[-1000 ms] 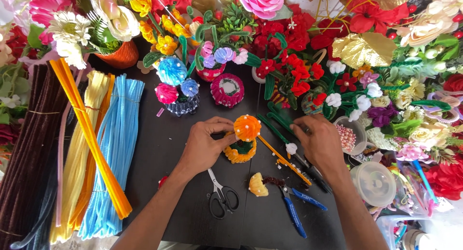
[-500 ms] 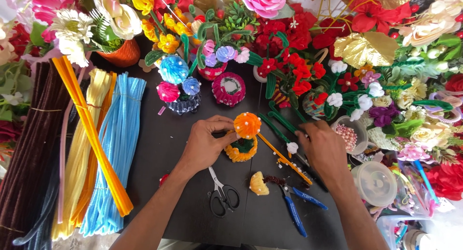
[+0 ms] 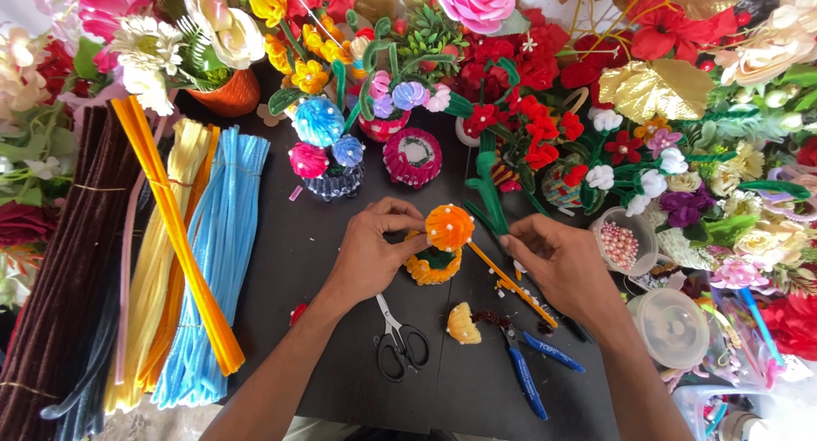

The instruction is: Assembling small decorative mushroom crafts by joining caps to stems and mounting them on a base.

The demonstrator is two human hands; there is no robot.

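My left hand pinches an orange pipe-cleaner flower dotted with white beads, held just above a small orange and green pipe-cleaner pot on the black table. My right hand hovers a little right of the flower with fingertips pinched together; whether they hold something small cannot be told. An orange pipe cleaner lies under that hand.
Scissors, blue-handled pliers and another small orange flower lie near the front. Bundles of orange, yellow, blue and brown pipe cleaners fill the left. Finished flowers crowd the back and right, beside a cup of pink beads and a lidded tub.
My right hand has drawn in closer to the orange flower. My left hand keeps its hold on the flower, almost still.
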